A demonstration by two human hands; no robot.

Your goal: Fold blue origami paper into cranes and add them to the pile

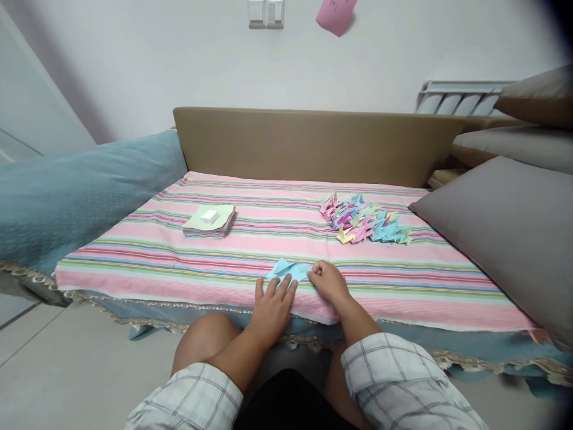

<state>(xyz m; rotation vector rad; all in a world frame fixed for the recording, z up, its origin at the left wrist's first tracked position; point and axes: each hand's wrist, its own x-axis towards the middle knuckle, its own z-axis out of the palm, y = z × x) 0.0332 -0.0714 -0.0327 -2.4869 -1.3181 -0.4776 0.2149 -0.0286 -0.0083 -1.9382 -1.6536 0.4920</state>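
A light blue sheet of origami paper, partly folded, lies on the striped cloth near its front edge. My left hand rests on the paper's near left part with its fingers spread. At the paper's right end, my right hand is closed, thumb and fingers pinching the corner. Beyond it to the right lies a pile of folded paper cranes in pink, purple, blue, green and yellow. A stack of square paper stands to the left, with a small white block on top.
The cloth covers a sofa seat with a brown backrest. A blue covered armrest bounds the left side; grey cushions crowd the right. On the wall are light switches and a pink note.
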